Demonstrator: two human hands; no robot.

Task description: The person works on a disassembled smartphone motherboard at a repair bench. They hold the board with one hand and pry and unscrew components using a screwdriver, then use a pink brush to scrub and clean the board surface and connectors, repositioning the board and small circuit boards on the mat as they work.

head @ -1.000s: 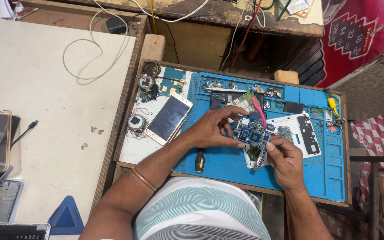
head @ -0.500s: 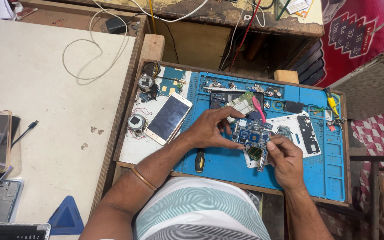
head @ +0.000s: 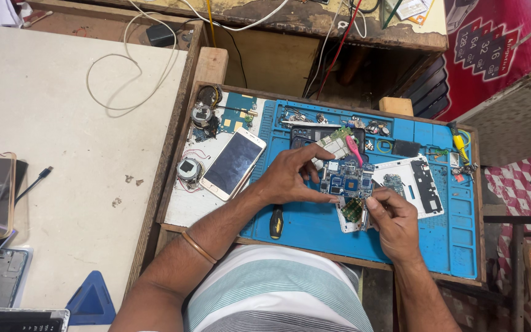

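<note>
A blue phone circuit board (head: pixel 346 182) lies on the blue work mat (head: pixel 314 224) over a white phone frame. My left hand (head: pixel 290 175) rests on the board's left edge, thumb and fingers pinning it down. My right hand (head: pixel 393 222) is at the board's lower right corner, fingers pinched around a small green board piece (head: pixel 353 209); whether it also holds a thin tool is unclear. A pink tool (head: pixel 354 149) lies just above the board.
A white smartphone (head: pixel 233 163) lies face up left of my left hand. A yellow-and-black screwdriver (head: pixel 276 222) lies on the mat near the front. A white back cover (head: pixel 416 181) sits right of the board. Small parts line the mat's far edge. Phones and cases lie at the far left.
Both hands stay on the board. My left fingers have shifted slightly along its left edge; the right hand remains pinched at the lower corner.
</note>
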